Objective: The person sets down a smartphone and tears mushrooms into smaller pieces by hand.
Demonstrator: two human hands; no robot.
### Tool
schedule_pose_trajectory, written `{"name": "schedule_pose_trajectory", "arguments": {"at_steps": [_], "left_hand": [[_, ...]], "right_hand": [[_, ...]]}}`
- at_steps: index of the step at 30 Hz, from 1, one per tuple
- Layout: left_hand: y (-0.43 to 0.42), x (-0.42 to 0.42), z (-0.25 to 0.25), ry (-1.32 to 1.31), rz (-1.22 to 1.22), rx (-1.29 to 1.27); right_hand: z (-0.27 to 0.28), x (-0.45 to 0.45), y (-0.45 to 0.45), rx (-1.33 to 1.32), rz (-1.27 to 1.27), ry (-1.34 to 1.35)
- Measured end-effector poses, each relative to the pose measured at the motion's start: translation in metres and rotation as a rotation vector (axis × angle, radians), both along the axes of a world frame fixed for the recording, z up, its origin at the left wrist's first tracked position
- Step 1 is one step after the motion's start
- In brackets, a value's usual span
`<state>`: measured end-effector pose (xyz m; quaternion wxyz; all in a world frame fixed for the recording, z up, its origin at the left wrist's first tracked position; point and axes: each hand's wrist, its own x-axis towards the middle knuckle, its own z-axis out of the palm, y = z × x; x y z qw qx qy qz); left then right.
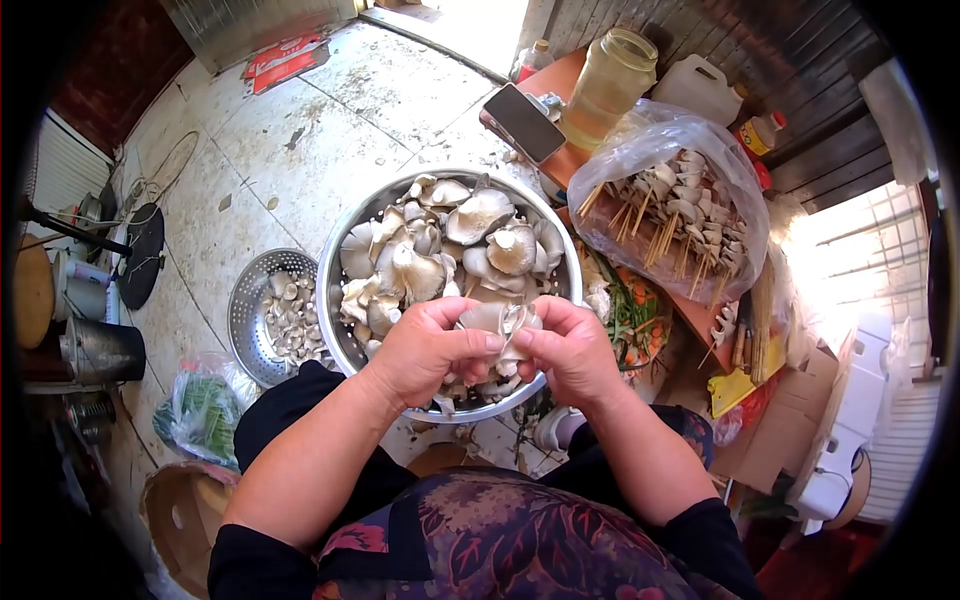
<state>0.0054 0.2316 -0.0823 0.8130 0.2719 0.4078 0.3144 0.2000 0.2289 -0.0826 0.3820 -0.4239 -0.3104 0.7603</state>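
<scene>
Both hands meet over the near side of a large metal colander (337,335) heaped with grey oyster mushrooms (405,270). Between them is an oyster mushroom (487,318), pinched from both sides. My left hand (428,350) grips its left edge between thumb and fingers. On the other edge, my right hand (572,345) does the same, thumb in front. The mushroom's lower part is partly covered by the fingers. To the left, a smaller perforated colander (245,335) holds small mushroom pieces (290,315).
A clear plastic bag (740,190) of skewered mushrooms (685,200) lies on the right, beside a big jar (610,90) and a phone (525,122). A bagged green vegetable (205,410) sits on the floor at left. Cardboard (795,420) stands at lower right.
</scene>
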Motion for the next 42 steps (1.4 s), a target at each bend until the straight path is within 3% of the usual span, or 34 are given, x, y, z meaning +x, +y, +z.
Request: {"name": "schedule_pose_trajectory", "arguments": {"at_steps": [3, 7, 9, 13, 21, 26, 27, 28, 29, 30, 31, 32, 35, 42], "left_hand": [[0.004, -0.002, 0.000, 0.001, 0.159, -0.038], [0.004, 0.000, 0.003, 0.110, 0.166, 0.101], [0.003, 0.002, -0.001, 0.141, 0.003, 0.067], [0.001, 0.003, -0.004, 0.178, -0.082, 0.099], [0.000, 0.001, -0.001, 0.044, -0.087, 0.027], [0.000, -0.002, -0.007, -0.038, -0.018, -0.026], [-0.001, -0.002, -0.006, 0.124, -0.064, 0.015], [-0.001, -0.002, -0.005, 0.287, -0.109, 0.056], [-0.002, -0.002, -0.007, 0.286, -0.110, 0.056], [-0.004, -0.002, -0.010, 0.495, -0.218, 0.262], [-0.005, -0.002, -0.015, 0.702, -0.326, 0.470], [-0.008, -0.003, -0.025, 0.648, -0.279, 0.439], [-0.001, -0.002, 0.001, 0.800, -0.320, 0.397], [0.006, -0.010, 0.006, 0.871, -0.174, 0.478]], "right_hand": [[0.006, 0.007, 0.008, -0.066, -0.207, 0.071], [0.002, 0.010, 0.007, -0.103, -0.039, 0.006], [0.001, 0.002, 0.003, -0.095, 0.051, -0.023], [-0.003, 0.000, 0.000, -0.034, 0.116, -0.130], [-0.003, -0.002, -0.004, 0.004, 0.160, -0.141], [-0.007, 0.000, 0.002, -0.067, -0.176, -0.044], [-0.008, 0.007, 0.006, -0.045, -0.156, -0.066], [-0.007, 0.010, 0.009, -0.002, -0.064, -0.229], [-0.006, 0.012, 0.011, 0.040, 0.028, -0.391], [-0.009, 0.013, 0.012, 0.041, 0.028, -0.392], [-0.015, 0.015, 0.012, 0.178, 0.157, -0.629], [-0.019, 0.015, 0.012, 0.317, 0.287, -0.865], [-0.019, 0.011, 0.014, 0.437, 0.301, -1.097], [-0.020, 0.001, 0.041, 0.665, 0.031, -1.129]]}}
